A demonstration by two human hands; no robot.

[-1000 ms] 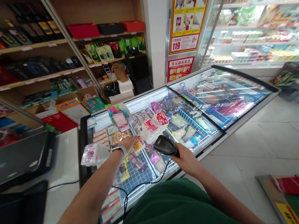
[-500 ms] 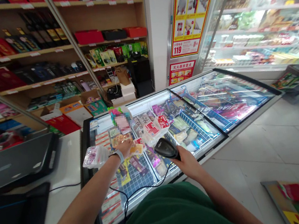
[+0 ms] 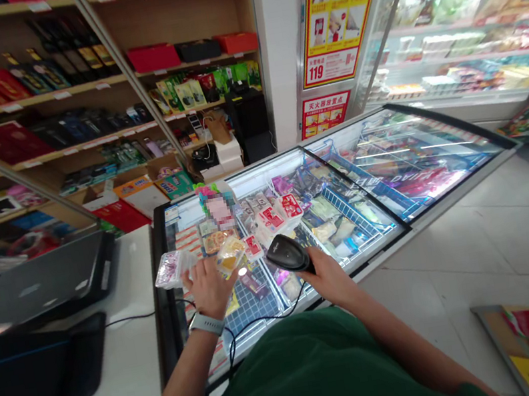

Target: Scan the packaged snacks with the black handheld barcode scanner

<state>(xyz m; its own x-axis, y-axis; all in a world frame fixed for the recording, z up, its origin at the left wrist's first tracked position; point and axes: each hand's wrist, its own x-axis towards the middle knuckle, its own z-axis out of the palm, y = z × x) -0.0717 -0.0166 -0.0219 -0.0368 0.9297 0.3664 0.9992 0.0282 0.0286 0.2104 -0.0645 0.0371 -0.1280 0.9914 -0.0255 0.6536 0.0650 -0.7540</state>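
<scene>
My right hand is wrapped round the handle of a black barcode scanner, whose head points up and left over the freezer's glass top. A cord trails from it. My left hand, with a watch on the wrist, has thumb and fingers at the near edge of a clear plastic pack with yellow-orange food; its fingertips are partly hidden. A stack of clear boxes lies just left of that hand. To the right are a small red-labelled pack and larger white packs with red labels.
The glass-topped freezer stretches to the right. A black laptop-like device is on the white counter at left. Stocked shelves stand behind. A colourful item, partly blurred out, sits at the freezer's back edge.
My left hand has drawn back toward me, and the yellow-orange pack has shifted left and turned, coming apart from the small red-labelled pack. My right hand keeps holding the scanner.
</scene>
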